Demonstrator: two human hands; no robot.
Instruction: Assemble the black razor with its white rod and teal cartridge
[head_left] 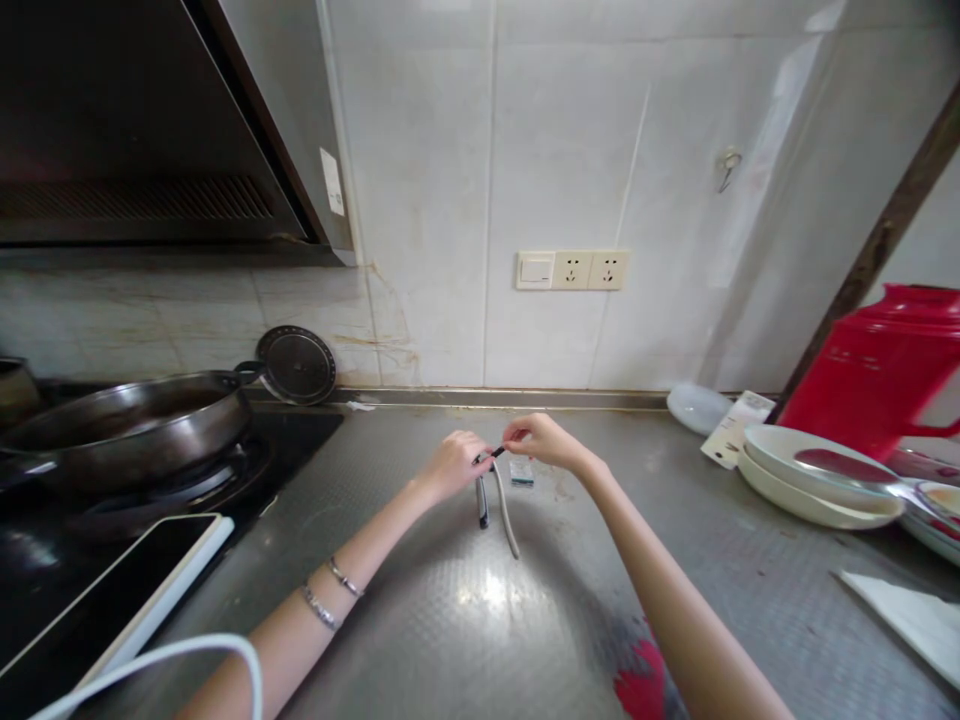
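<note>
Over the middle of the counter, my left hand [459, 462] is closed, its fingers around the upper end of a pale grey cable [505, 510] that hangs down to the metal top. My right hand [546, 440] meets it from the right, thumb and fingers pinching a short black strip [496, 453] that spans the gap between both hands. What exactly the strip is, I cannot make out. Below my left fingers hangs a grey-and-black narrow piece [482, 503], beside the cable. A small clear, teal-edged packet [521, 473] lies just behind, near my right wrist.
To the left, a steel pan [135, 425] sits on the black stove, with a phone-like slab [120, 600] and white cord [187, 642] in front. At right stand stacked bowls [810, 490] and a red thermos jug [870, 370]. Sockets [572, 270] are on the tiled wall.
</note>
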